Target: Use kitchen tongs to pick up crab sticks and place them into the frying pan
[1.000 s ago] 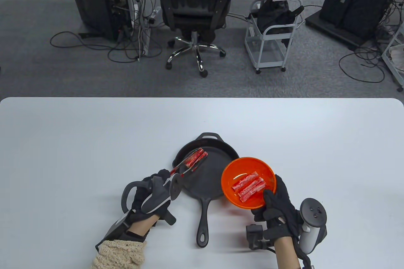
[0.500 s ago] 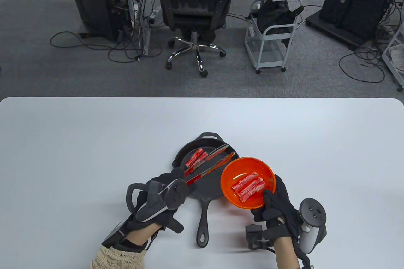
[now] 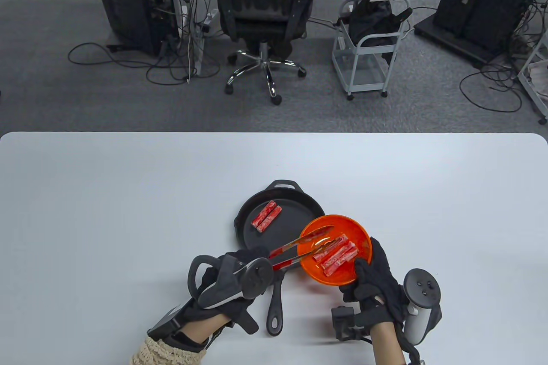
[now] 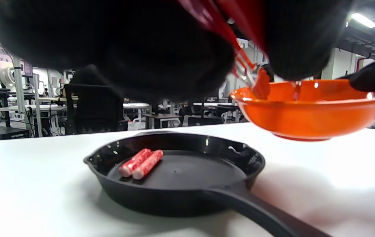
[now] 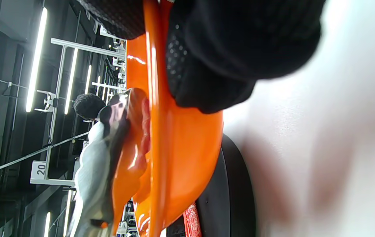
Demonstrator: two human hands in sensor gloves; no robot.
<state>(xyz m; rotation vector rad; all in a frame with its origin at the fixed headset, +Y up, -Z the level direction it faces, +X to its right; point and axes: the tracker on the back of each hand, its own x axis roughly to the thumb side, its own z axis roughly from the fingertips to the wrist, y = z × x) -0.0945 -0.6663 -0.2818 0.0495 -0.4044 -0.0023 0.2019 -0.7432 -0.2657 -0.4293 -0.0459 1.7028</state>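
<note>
My left hand [image 3: 239, 273] grips red-handled metal tongs [image 3: 299, 245] whose spread tips reach into the orange bowl [image 3: 361, 238]. My right hand [image 3: 374, 283] holds that bowl by its near rim, lifted above the table beside the pan. Three crab sticks [image 3: 336, 254] lie in the bowl; the lower tong tip touches the nearest one. Two crab sticks [image 3: 266, 215] lie side by side in the black frying pan [image 3: 295, 219], also seen in the left wrist view as crab sticks [image 4: 141, 163] in the pan [image 4: 174, 184]. The bowl [image 4: 309, 107] hovers above the table there.
The pan's long handle [image 3: 275, 309] points toward me between my hands. The white table [image 3: 128, 194] stretches wide to the left, right and back. An office chair [image 3: 263, 18], a cart and computer towers stand on the floor beyond the far edge.
My left hand let go of two crab sticks in the pan, then swung the open tongs rightward into the orange bowl. The bowl dropped slightly toward me.
</note>
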